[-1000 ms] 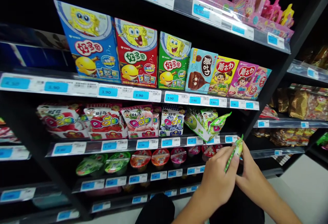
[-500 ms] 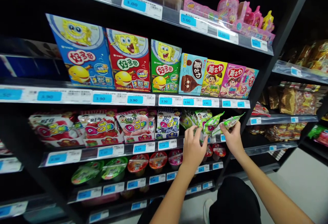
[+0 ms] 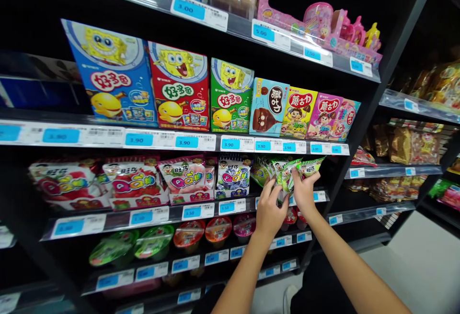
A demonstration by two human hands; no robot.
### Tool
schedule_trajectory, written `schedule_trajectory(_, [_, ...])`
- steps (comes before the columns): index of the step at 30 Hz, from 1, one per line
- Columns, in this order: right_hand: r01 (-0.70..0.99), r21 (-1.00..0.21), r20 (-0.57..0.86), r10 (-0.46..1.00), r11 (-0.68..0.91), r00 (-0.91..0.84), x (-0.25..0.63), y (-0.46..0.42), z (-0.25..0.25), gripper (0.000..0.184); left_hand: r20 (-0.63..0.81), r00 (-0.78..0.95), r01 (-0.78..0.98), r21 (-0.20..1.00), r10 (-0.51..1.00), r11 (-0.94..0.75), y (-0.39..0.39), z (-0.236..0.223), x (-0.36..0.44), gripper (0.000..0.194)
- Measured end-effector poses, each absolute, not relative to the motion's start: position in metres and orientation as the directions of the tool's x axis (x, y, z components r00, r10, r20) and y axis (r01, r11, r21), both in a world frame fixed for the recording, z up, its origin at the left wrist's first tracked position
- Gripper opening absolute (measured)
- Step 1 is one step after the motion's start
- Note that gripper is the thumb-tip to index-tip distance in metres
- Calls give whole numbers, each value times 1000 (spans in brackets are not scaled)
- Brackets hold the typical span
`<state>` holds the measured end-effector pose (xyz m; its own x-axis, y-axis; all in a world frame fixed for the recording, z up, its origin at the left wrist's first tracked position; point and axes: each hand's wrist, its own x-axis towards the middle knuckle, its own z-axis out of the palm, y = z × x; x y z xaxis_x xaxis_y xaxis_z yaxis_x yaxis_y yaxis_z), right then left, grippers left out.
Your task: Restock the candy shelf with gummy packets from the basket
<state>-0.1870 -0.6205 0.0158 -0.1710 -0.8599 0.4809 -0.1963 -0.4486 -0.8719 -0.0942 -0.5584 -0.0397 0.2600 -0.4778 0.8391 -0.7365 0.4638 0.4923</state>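
Green gummy candy bags sit at the right end of the candy shelf. My left hand (image 3: 270,211) has its fingers curled around the lower left side of a front green gummy candy bag (image 3: 286,168). Beside it, my right hand (image 3: 304,190) grips another green gummy candy bag (image 3: 312,166), with the thumb near the first bag. More green bags (image 3: 261,170) lean behind my left fingers. Immediately left stands a blue-and-white gummy candy bag (image 3: 233,177), followed by a pink one (image 3: 185,177) and red ones (image 3: 132,182).
Above, snack boxes (image 3: 178,86) line a shelf with price labels (image 3: 233,144). Lidded cups (image 3: 189,235) sit on the shelf below. A pink toy display (image 3: 319,24) is on the upper shelf. At right, another rack holds packaged foods (image 3: 413,144).
My right hand has moved left and the green bag in it has turned upright, close beside the other green bags. My left hand stays at the bags.
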Motion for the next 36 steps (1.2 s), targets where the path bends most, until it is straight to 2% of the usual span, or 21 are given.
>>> schedule_trajectory(7, [-122, -874, 485, -853, -470, -193, -174, -620, -1, 71, 842, 259, -771, 475, -473, 425, -559, -40, -93, 27])
schedule_trajectory(12, [-15, -853, 521, -849, -522, -86, -184, -620, -4, 72, 851, 258, -837, 433, -457, 333, -562, -30, -97, 30])
schedule_trajectory(16, [49, -845, 535, -841, -532, 84, -204, -619, -3, 68, 845, 299, -825, 463, -444, 324, -566, -25, -100, 25])
schedule_trajectory(22, [-9, -815, 490, -698, -579, 522, -264, -638, 4, 66, 822, 182, -801, 442, -539, 404, -565, -22, -78, 23])
schedule_trajectory(29, [20, -881, 406, -731, -473, 548, -260, -680, 22, 72, 716, 102, -778, 490, -690, 394, -569, -9, -54, 19])
schedule_trajectory(33, [10, -879, 393, -712, -476, 581, -244, -693, 32, 54, 692, 122, -785, 506, -711, 358, -572, -5, -54, 18])
schedule_trajectory(36, [-7, -862, 412, -709, -507, 573, -239, -699, 38, 48, 675, 125, -822, 481, -727, 305, -573, 0, -55, 18])
